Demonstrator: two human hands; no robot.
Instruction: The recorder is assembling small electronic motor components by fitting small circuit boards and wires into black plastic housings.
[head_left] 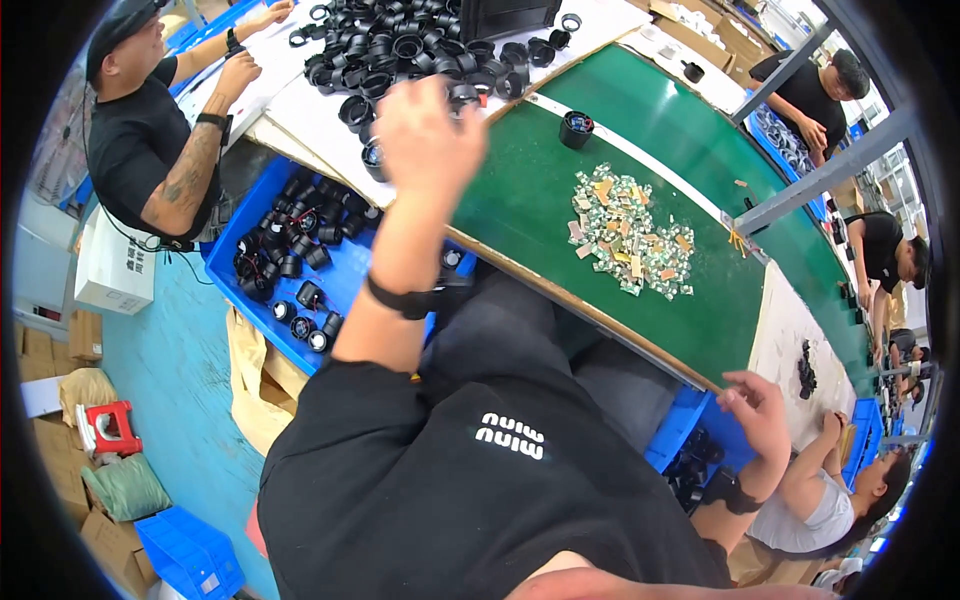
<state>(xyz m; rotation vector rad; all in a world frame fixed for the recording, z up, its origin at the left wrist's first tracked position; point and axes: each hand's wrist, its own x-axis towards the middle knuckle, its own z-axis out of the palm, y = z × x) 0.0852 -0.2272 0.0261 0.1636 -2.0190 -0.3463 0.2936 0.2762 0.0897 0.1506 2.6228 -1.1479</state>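
"Green tabletop (530,200) fills my head view. Hands?"
"My left hand (428,140) is at black rings (385,42) heaped beyond its left edge; I can't tell finger spread or hold. My right hand (758,412), fingers loosely parted, looks empty beside the near edge."

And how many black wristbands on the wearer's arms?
2. One black wristband is behind the left hand, which is by the pile of black rings; the second wristband is behind the right hand, near the green tabletop's edge. Sleeves may hide more.
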